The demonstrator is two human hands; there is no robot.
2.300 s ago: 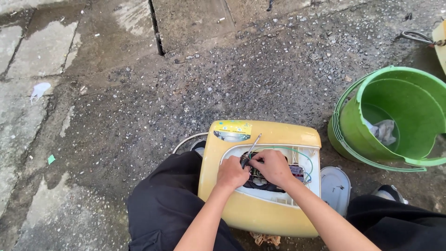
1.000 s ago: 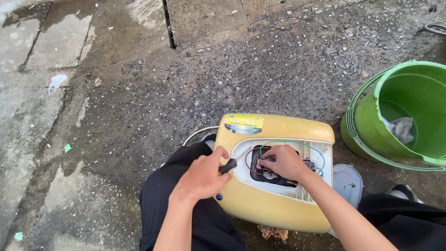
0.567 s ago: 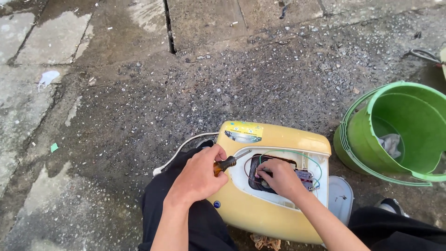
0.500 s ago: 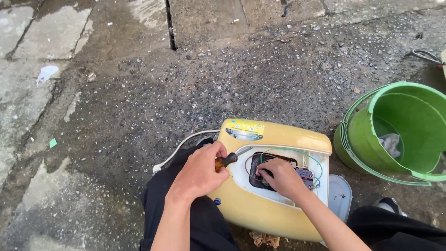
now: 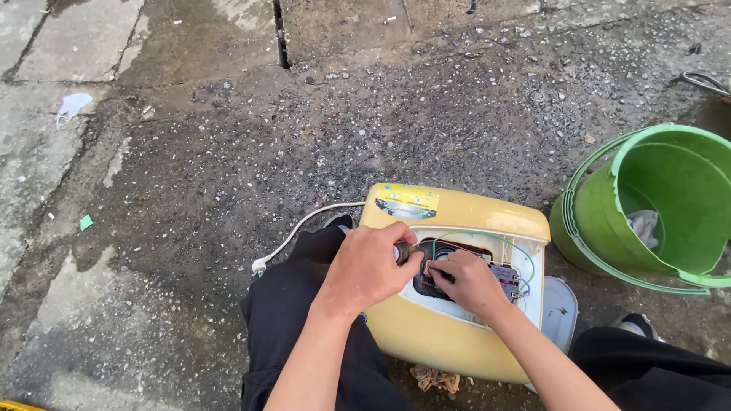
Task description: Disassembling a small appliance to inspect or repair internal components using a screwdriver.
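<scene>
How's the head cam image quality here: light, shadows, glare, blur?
Head view: soft, even daylight with no hard shadows; mild sheen on the wet concrete up top; the left hand, right hand and yellow housing are sharp; the green bucket near the right edge looks slightly stretched by the wide lens.

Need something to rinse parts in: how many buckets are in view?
1: a green bucket stands on the wet ground right of the yellow appliance, a rag inside. Others may lie outside the frame.

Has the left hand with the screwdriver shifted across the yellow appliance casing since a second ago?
Yes. The left hand moved right along the yellow plastic casing, now meeting the right hand at the opening.
</scene>
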